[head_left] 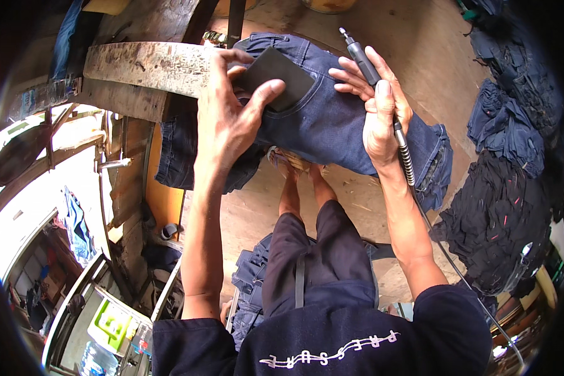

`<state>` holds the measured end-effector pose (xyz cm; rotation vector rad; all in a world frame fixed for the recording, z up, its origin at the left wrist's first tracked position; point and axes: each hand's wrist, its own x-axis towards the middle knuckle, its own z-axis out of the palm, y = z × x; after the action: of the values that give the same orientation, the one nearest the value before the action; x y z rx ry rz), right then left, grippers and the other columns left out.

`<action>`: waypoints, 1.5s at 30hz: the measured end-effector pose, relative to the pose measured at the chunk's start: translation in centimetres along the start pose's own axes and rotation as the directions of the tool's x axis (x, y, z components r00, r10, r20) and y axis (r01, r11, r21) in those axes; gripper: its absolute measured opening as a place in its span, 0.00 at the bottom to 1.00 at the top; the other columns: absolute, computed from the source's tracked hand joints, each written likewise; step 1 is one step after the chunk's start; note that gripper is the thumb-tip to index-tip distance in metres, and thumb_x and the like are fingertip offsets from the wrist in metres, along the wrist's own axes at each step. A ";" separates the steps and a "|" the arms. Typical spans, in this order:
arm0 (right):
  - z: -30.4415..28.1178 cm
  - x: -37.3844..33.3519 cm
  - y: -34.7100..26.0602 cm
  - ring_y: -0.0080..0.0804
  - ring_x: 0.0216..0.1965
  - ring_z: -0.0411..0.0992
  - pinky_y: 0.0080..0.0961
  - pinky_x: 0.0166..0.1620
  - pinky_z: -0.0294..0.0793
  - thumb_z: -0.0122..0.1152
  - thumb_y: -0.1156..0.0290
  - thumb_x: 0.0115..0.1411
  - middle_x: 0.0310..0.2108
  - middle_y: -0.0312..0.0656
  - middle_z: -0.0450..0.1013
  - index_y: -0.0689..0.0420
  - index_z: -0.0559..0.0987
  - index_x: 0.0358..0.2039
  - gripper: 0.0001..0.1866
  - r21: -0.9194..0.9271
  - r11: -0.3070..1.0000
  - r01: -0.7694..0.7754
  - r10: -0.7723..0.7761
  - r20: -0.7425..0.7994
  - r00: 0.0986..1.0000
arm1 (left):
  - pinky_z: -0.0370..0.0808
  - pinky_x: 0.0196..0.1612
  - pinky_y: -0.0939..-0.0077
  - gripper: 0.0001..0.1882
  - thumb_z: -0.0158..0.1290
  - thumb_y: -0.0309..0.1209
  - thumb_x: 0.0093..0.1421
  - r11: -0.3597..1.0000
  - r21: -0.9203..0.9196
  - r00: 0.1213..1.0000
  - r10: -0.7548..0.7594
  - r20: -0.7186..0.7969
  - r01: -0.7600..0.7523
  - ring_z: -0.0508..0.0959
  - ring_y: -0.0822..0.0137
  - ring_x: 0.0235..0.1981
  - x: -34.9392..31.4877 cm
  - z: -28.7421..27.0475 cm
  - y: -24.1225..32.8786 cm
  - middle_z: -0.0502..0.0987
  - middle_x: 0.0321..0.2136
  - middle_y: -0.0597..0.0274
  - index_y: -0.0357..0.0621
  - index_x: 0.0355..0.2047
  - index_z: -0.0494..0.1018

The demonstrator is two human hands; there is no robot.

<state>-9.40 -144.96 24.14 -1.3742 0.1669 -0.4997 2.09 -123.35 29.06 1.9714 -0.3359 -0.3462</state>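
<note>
My right hand (382,119) holds a slim black rotary tool handpiece (361,61), its thumb across the body and its fingers stretched out. The pale metal tip points up and away, and a ribbed sleeve leads to a cable. Below it lie dark blue jeans (326,119), draped across in front of me. A flat black square piece (282,75) rests on the jeans, over a curved seam. At its left edge is my left hand (230,109), thumb and fingers spread apart, the thumb over the piece. The fingertips are slightly blurred.
A worn wooden beam (144,66) runs in from the left to the jeans. Piles of blue garments (507,125) and black garments (495,216) lie at the right. The tool's cable (457,272) trails down right. A green container (109,323) stands at lower left.
</note>
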 end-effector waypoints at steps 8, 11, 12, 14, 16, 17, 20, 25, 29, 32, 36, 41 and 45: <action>-1.6 -0.4 1.3 0.41 0.42 0.87 0.34 0.49 0.89 0.73 0.77 0.69 0.42 0.53 0.85 0.65 0.82 0.57 0.18 0.179 0.982 0.055 -0.043 -0.074 0.996 | 0.81 0.50 0.78 0.12 0.56 0.32 0.79 0.983 -0.175 0.978 -0.014 0.209 0.051 0.83 0.74 0.50 -0.9 0.5 -2.7 0.84 0.51 0.67 0.42 0.56 0.83; -0.8 -0.9 0.4 0.35 0.36 0.87 0.27 0.42 0.90 0.78 0.82 0.62 0.38 0.49 0.85 0.66 0.84 0.49 0.16 -0.002 0.993 0.116 -0.116 -0.093 0.989 | 0.80 0.46 0.79 0.26 0.75 0.34 0.60 0.993 -0.111 0.951 0.077 0.299 -0.046 0.74 0.78 0.34 -0.9 0.2 -3.1 0.79 0.40 0.69 0.45 0.58 0.83; -0.3 -1.2 0.0 0.32 0.35 0.86 0.26 0.41 0.89 0.77 0.80 0.63 0.37 0.48 0.85 0.65 0.84 0.48 0.14 -0.091 0.991 0.097 -0.106 -0.104 0.989 | 0.80 0.46 0.78 0.30 0.78 0.34 0.56 0.990 -0.001 0.941 0.136 0.310 -0.143 0.74 0.78 0.34 -0.7 0.1 -3.2 0.78 0.39 0.69 0.45 0.58 0.83; 0.6 -2.3 -1.4 0.31 0.35 0.86 0.27 0.42 0.89 0.77 0.76 0.63 0.36 0.47 0.86 0.65 0.85 0.48 0.15 -0.348 0.933 0.089 -0.113 -0.049 0.992 | 0.80 0.45 0.79 0.30 0.77 0.30 0.56 0.988 -0.147 0.937 0.100 0.336 -0.052 0.74 0.79 0.33 -0.3 -0.1 -3.2 0.77 0.36 0.70 0.47 0.60 0.82; 1.8 -3.0 -1.9 0.35 0.37 0.88 0.31 0.43 0.89 0.76 0.74 0.61 0.37 0.49 0.88 0.65 0.87 0.49 0.17 -0.358 0.925 0.124 -0.125 0.022 0.992 | 0.77 0.40 0.84 0.34 0.74 0.22 0.59 0.948 -0.279 0.899 -0.017 0.438 0.153 0.73 0.83 0.30 -0.1 -0.4 -3.1 0.71 0.27 0.74 0.48 0.65 0.77; 2.2 -2.9 -1.8 0.38 0.37 0.88 0.32 0.43 0.89 0.75 0.75 0.60 0.37 0.49 0.88 0.65 0.88 0.48 0.16 -0.411 0.893 0.183 -0.167 0.075 0.983 | 0.80 0.48 0.78 0.35 0.73 0.22 0.60 0.951 -0.263 0.877 -0.015 0.479 0.160 0.79 0.76 0.42 0.1 -0.8 -3.1 0.79 0.38 0.65 0.45 0.68 0.74; 2.4 -2.4 -1.2 0.46 0.42 0.88 0.36 0.48 0.88 0.70 0.79 0.62 0.41 0.59 0.87 0.72 0.86 0.49 0.15 -0.521 0.754 0.400 -0.268 0.311 0.912 | 0.83 0.59 0.70 0.37 0.71 0.21 0.62 0.942 -0.260 0.838 -0.038 0.544 0.212 0.84 0.66 0.55 0.3 -1.2 -3.2 0.86 0.50 0.56 0.41 0.70 0.71; 2.2 -2.0 0.0 0.50 0.42 0.88 0.45 0.53 0.88 0.74 0.79 0.52 0.35 0.53 0.86 0.67 0.88 0.42 0.15 -0.508 0.661 0.553 -0.397 0.389 0.831 | 0.82 0.60 0.69 0.36 0.70 0.20 0.62 0.920 -0.345 0.839 0.032 0.543 0.188 0.84 0.65 0.55 0.4 -1.1 -3.9 0.85 0.52 0.56 0.42 0.70 0.71; 2.3 -2.2 0.0 0.51 0.43 0.88 0.53 0.56 0.87 0.73 0.79 0.50 0.34 0.53 0.86 0.68 0.88 0.39 0.14 -0.506 0.638 0.581 -0.394 0.434 0.810 | 0.84 0.54 0.72 0.36 0.69 0.19 0.63 0.910 -0.356 0.838 0.017 0.546 0.213 0.86 0.69 0.49 0.2 -1.2 -3.9 0.85 0.48 0.58 0.42 0.70 0.71; 2.3 -2.0 -0.2 0.52 0.44 0.88 0.54 0.56 0.88 0.72 0.79 0.51 0.34 0.53 0.86 0.69 0.88 0.39 0.14 -0.517 0.614 0.597 -0.377 0.472 0.797 | 0.85 0.52 0.74 0.36 0.69 0.18 0.63 0.910 -0.355 0.848 0.005 0.529 0.216 0.86 0.70 0.47 -0.1 -1.1 -3.8 0.85 0.47 0.59 0.42 0.70 0.71; 2.6 -1.8 -0.1 0.51 0.44 0.88 0.51 0.55 0.88 0.73 0.79 0.50 0.34 0.50 0.86 0.67 0.88 0.39 0.14 -0.518 0.610 0.599 -0.376 0.477 0.795 | 0.85 0.51 0.74 0.36 0.69 0.19 0.62 0.920 -0.355 0.856 0.046 0.515 0.164 0.86 0.70 0.45 0.1 -1.0 -3.9 0.85 0.46 0.59 0.42 0.70 0.71; 2.6 -1.9 -0.1 0.51 0.44 0.88 0.50 0.55 0.88 0.73 0.79 0.49 0.34 0.50 0.86 0.67 0.89 0.39 0.15 -0.533 0.595 0.602 -0.375 0.478 0.794 | 0.77 0.39 0.82 0.36 0.71 0.19 0.62 0.915 -0.325 0.842 -0.030 0.538 0.240 0.79 0.79 0.36 0.4 -1.3 -3.3 0.85 0.45 0.65 0.43 0.69 0.73; 2.6 -1.9 -0.1 0.51 0.44 0.88 0.50 0.55 0.88 0.73 0.80 0.48 0.34 0.50 0.86 0.67 0.89 0.39 0.15 -0.529 0.604 0.596 -0.368 0.479 0.797 | 0.70 0.31 0.85 0.34 0.70 0.19 0.62 0.914 -0.257 0.812 -0.116 0.573 0.313 0.74 0.84 0.29 0.5 -1.8 -2.2 0.83 0.37 0.71 0.44 0.68 0.74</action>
<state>-10.04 -141.82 24.43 -2.2182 -0.3699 -0.7005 3.47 -121.16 27.74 1.5338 -0.3796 -1.0643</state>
